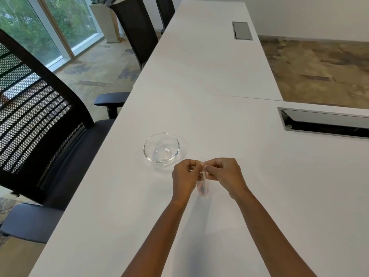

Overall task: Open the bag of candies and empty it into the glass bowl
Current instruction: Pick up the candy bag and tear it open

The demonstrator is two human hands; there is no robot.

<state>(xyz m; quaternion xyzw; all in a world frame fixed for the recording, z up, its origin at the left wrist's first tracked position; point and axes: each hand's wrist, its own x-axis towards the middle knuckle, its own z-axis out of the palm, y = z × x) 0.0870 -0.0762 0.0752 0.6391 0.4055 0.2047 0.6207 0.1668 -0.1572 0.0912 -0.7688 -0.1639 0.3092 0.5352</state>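
Observation:
A small clear plastic bag of candies (203, 186) hangs edge-on between my two hands, just above the white table; reddish candies show blurred at its bottom. My left hand (184, 177) pinches the bag's top from the left and my right hand (224, 173) pinches it from the right. Whether the top is open I cannot tell. The glass bowl (161, 148) stands empty on the table just beyond and to the left of my hands.
The long white table (199, 76) runs away from me, with a cable hatch (323, 124) at the right and another (242, 30) farther back. Black mesh office chairs (46, 120) line the table's left edge.

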